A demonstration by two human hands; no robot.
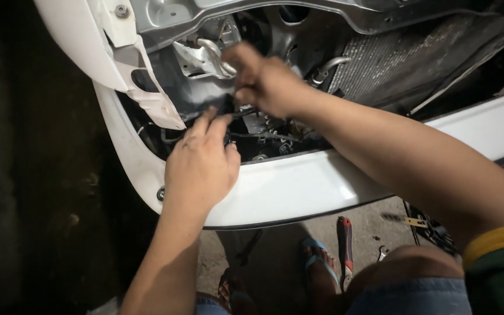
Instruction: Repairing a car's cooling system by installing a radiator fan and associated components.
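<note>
My left hand [200, 163] reaches over the white bumper [298, 186] of a car, its fingertips pinched on a black wire or connector [224, 112] inside the open front end. My right hand [263, 81] is deeper in the opening, fingers curled around the same dark wiring near a bent metal pipe [214, 57]. Exactly what the right hand's fingers grip is hidden by the hand itself. Grey metal bodywork [246, 14] frames the opening above both hands.
A radiator with fine fins [392, 61] sits right of the hands. On the concrete floor below lie a red-handled tool [345, 239] and small metal tools [406, 220]. My feet in sandals [319, 262] stand under the bumper. The left side is dark.
</note>
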